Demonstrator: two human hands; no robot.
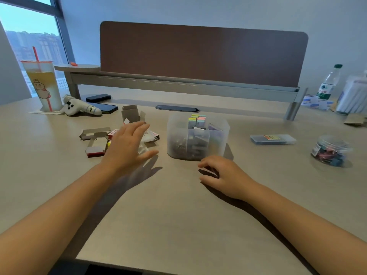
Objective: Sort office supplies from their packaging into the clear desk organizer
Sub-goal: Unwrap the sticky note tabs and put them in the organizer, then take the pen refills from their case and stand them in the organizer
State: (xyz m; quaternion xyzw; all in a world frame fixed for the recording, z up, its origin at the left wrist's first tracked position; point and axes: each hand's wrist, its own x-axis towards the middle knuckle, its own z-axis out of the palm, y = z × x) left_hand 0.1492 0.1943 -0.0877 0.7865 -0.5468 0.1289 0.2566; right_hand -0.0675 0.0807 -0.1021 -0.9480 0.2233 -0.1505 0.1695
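Observation:
The clear desk organizer (178,128) stands mid-desk, with coloured sticky tabs (197,120) upright in a back compartment and dark small items in the front ones. Left of it lies a heap of torn cardboard packaging (95,142) and clear plastic wrap. My left hand (127,147) hovers over that heap, fingers spread, holding nothing. My right hand (224,175) rests on the desk just in front of the organizer, fingers curled, nothing visible in it. A flat clear case (273,139) and a round tub of coloured binder clips (330,151) sit to the right.
At the back left stand a drink cup with a straw (43,86), a plush toy (79,108) and two phones (105,107). A water bottle (328,82) and small boxes stand back right. A brown divider panel (202,54) closes the desk's far side.

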